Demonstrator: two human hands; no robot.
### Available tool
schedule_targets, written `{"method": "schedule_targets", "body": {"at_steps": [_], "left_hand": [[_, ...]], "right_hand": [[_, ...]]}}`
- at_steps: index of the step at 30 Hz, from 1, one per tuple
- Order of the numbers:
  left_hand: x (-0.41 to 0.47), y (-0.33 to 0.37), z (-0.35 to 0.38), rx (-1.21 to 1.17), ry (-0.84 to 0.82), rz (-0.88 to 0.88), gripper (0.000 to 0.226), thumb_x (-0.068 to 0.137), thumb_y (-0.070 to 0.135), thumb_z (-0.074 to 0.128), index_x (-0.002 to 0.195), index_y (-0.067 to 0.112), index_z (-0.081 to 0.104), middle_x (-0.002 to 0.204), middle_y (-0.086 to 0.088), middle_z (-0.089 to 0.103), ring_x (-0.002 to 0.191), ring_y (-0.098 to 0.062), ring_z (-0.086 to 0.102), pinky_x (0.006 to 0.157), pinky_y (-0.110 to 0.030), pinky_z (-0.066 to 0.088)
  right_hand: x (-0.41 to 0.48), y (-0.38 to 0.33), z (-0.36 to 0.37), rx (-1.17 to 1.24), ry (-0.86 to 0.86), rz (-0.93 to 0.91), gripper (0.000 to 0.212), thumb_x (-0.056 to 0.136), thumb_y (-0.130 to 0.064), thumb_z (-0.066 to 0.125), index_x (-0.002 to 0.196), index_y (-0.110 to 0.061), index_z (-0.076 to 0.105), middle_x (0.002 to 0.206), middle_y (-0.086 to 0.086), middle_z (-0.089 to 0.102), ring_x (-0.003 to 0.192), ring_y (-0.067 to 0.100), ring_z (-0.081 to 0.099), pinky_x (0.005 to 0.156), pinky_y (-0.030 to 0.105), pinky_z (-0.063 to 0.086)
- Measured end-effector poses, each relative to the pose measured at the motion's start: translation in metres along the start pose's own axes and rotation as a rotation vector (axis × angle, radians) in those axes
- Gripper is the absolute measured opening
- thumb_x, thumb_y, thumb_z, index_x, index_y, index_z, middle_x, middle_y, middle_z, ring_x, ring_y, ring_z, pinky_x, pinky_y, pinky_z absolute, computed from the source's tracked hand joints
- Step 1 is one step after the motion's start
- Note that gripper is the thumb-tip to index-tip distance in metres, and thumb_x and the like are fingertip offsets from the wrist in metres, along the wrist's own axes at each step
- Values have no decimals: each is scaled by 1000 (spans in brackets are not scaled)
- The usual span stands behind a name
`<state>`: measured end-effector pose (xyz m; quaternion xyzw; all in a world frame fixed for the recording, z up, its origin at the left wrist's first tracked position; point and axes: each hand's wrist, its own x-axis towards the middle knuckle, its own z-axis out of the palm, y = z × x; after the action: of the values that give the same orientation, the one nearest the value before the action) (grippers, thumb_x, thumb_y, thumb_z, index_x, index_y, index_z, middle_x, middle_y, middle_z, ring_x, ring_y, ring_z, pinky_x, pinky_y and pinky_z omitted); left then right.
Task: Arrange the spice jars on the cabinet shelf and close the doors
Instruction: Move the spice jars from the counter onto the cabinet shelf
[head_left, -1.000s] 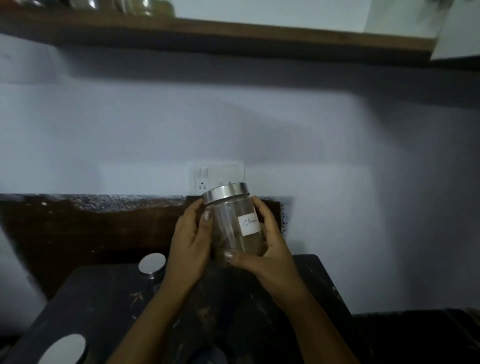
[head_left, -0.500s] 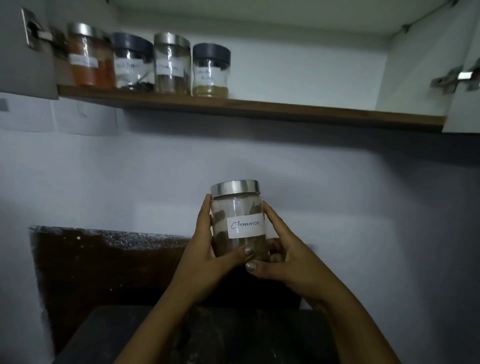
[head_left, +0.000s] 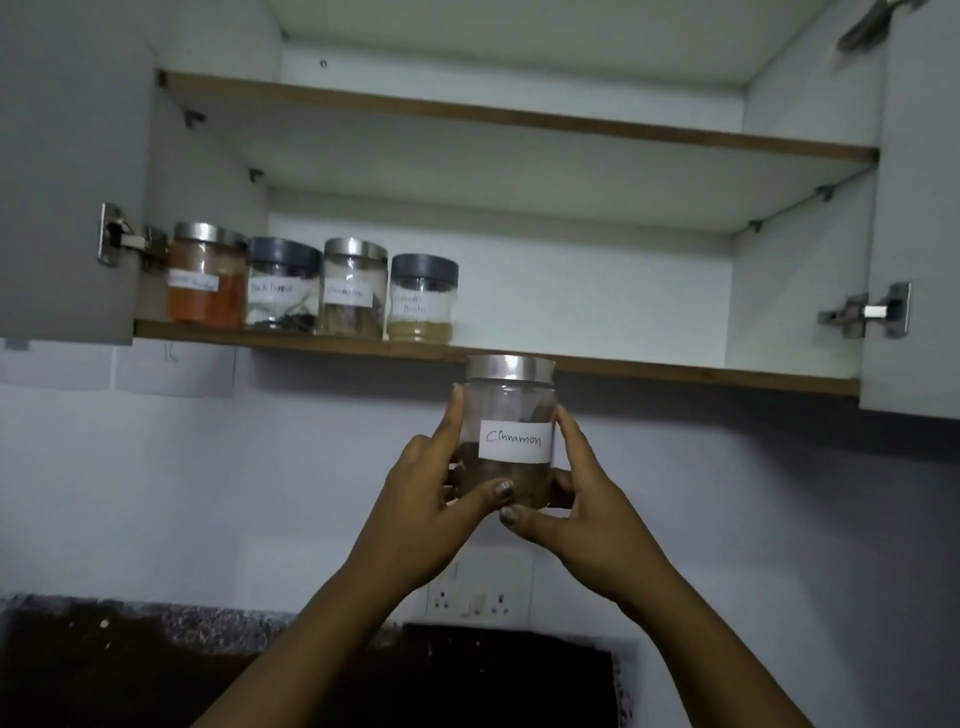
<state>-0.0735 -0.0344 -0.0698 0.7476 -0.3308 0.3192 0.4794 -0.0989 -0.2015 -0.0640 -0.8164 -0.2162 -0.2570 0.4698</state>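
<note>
Head view: the upright cinnamon jar (head_left: 511, 431), clasped between left hand (head_left: 431, 499) and right hand (head_left: 587, 512) with fingers closed on its sides, sits just below the lower shelf (head_left: 675, 375) edge, right of the shelved jars (head_left: 311, 286).

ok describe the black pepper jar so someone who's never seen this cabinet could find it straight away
Look in the open wall cabinet, at the lower shelf, where four jars stand in a row at the left end. The black pepper jar is second from the left, between the orange-filled jar and a steel-lidded jar. It has a dark lid and only a little dark spice at the bottom.
</note>
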Motion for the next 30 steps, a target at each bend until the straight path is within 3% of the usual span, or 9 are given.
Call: {"method": "schedule_targets", "body": {"at_steps": [3,5,9,13,16,19,23,27,30], "left_hand": [[34,7,-6,34,45,126,72,83,49,57,137,57,10,118,15,53,101,-2,57,81,-19,50],[56,11,-8,24,63,174,67,84,43,58,134,56,17,116,24,54,103,1,57,79,-15,51],[100,12,-11,29,80,191,69,87,27,59,141,42,19,113,27,52,104,9,54,78,-4,47],[136,6,-11,154,119,199,69,89,26,56,144,35,16,119,10,60,105,-6,59,84,-20,50],[150,-6,-7,227,121,177,71,90,26,54,147,32,12,123,2,59,110,-13,57,92,-36,51],[156,-22,0,239,133,130,60,91,28,53,144,26,23,123,0,59,110,-15,57,91,-40,51],[161,-34,10,312,239,121,43,93,36,46,133,22,39,119,1,61,106,-17,59,86,-39,51],[171,-40,15,467,318,132,43,95,37,41,133,17,41,109,-2,63,97,-18,58,80,-32,48],[171,-42,24,583,377,75,46,96,39,36,135,15,40,110,-5,61,100,-20,56,84,-32,45]], "right_hand": [[29,-9,-8,-35,59,-64,99,76,-30,75,137,-59,2,104,-35,52,87,-20,53,64,-2,41],[51,-15,-14,-53,95,-114,94,76,-30,75,134,-57,8,103,-38,49,90,-14,55,73,4,41],[96,-30,-26,-125,109,-161,96,76,-26,75,143,-43,7,116,-21,53,96,1,57,82,21,47],[132,-32,-29,-252,139,-167,92,78,-31,72,141,-42,6,128,-2,58,112,25,56,95,42,48],[151,-27,-28,-374,138,-132,91,78,-38,69,140,-41,3,129,-1,58,118,32,53,106,52,33],[161,-15,-24,-410,127,-104,90,80,-42,66,141,-38,0,131,-8,57,121,27,53,111,54,17],[175,-5,-24,-452,141,-43,80,81,-53,59,139,-38,6,130,-6,58,118,32,54,106,49,30],[188,-2,-23,-512,86,104,80,83,-61,45,143,-39,-3,139,-2,50,127,35,41,108,50,21],[196,0,-25,-515,99,159,74,84,-63,35,144,-40,0,138,-2,50,129,36,36,109,51,18]]}}
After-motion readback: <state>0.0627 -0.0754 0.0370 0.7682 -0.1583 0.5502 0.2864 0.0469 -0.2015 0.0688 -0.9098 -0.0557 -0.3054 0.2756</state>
